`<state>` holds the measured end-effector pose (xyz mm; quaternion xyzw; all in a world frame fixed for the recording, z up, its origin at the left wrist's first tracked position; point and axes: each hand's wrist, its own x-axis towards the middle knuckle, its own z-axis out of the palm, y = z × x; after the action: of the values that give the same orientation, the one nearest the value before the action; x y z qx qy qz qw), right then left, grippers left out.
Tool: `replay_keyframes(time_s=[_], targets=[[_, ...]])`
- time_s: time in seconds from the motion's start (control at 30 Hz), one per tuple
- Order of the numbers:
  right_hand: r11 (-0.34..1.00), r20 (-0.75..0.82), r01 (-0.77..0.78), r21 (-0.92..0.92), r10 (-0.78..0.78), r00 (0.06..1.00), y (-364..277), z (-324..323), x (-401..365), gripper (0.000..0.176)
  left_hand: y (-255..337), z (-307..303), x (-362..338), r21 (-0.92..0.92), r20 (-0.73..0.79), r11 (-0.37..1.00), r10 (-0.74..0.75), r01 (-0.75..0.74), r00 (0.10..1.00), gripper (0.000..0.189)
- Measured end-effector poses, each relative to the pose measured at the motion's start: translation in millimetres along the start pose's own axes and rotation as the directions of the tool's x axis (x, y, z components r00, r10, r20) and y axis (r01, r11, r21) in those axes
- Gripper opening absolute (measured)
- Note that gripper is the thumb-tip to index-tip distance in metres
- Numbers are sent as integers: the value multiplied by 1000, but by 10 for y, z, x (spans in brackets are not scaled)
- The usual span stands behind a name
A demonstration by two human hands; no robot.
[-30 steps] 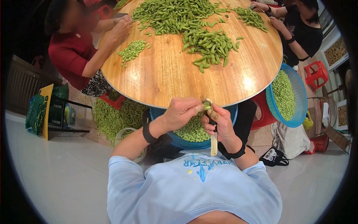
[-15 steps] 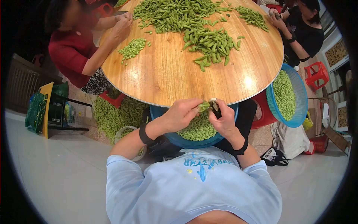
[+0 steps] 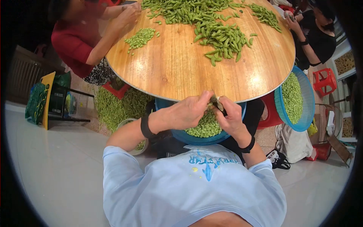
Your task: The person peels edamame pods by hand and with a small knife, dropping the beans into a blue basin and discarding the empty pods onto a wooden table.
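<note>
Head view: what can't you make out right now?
Head view:
What is between the left hand and right hand: mostly hidden by fingers.
Far side of tub: hidden by table.
Middle of bucket: hidden by left forearm.
Far end of pod pile: cut off by top edge.

Holds a dark, partly hidden object (image 3: 216, 102) in right hand (image 3: 231, 116) beside left hand (image 3: 189, 112), over a blue basin (image 3: 200, 141) of shelled beans (image 3: 206, 128), at a round wooden table (image 3: 162, 72) heaped with edamame pods (image 3: 226, 39).
</note>
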<state>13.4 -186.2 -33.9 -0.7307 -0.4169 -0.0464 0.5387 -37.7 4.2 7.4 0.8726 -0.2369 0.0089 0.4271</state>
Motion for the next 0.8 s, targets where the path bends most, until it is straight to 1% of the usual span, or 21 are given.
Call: replay_keyframes(time_s=[0.03,0.07,0.13,0.2,0.27,0.3,0.33,0.37,0.4,0.43,0.47,0.5,0.53,0.6,0.67,0.73,0.8], targets=[[999,-9,23,-40,-23,1000,-23,5,27,18,4,-20,11,29,12,999,18,-19,1000,34],[999,1,13,-31,-13,1000,-21,19,46,18,14,-57,28,21,10,1000,4,-4,1000,34],[997,18,19,-76,-18,1000,-15,50,84,18,21,-143,68,-8,81,999,-51,52,995,34],[998,31,3,-66,-1,1000,-25,39,113,18,-2,-164,52,-40,70,998,-40,43,997,34],[997,129,-80,13,78,989,-9,25,102,18,39,-203,0,-106,67,992,-59,65,996,28],[996,134,-84,17,81,988,-26,42,98,18,73,-269,-44,-109,66,991,-65,72,996,28],[998,162,-55,12,52,985,-52,65,94,18,108,-377,-112,-9,175,985,-169,173,970,26],[1000,190,-28,9,26,981,-69,79,73,18,113,-466,-205,100,274,960,-277,260,921,25],[999,190,-33,11,31,981,-51,73,29,18,77,-520,-343,193,304,940,-328,280,894,18],[999,220,-43,-28,48,974,-8,59,-26,19,20,-564,-509,288,328,912,-380,292,865,11],[996,247,-52,-68,68,967,30,49,-77,19,-85,-578,-691,395,346,873,-431,287,834,7],[996,245,-55,-67,70,967,61,46,-113,19,-209,-551,-865,496,356,824,-480,273,802,6],[995,261,-68,-72,85,962,91,41,-135,19,-294,-508,-1004,498,356,824,-479,271,802,6],[995,274,-70,-77,88,958,122,25,-108,18,-485,-401,-1198,674,329,719,-497,169,803,7],[994,243,-104,42,91,966,106,33,-131,17,-824,-161,-1096,551,340,797,-486,248,805,17],[990,237,-124,64,106,966,133,35,-151,16,-1068,113,-849,476,374,807,-547,351,749,19],[987,231,-138,82,116,966,155,3,-145,15,-1510,448,-659,479,486,797,-591,369,644,23]])
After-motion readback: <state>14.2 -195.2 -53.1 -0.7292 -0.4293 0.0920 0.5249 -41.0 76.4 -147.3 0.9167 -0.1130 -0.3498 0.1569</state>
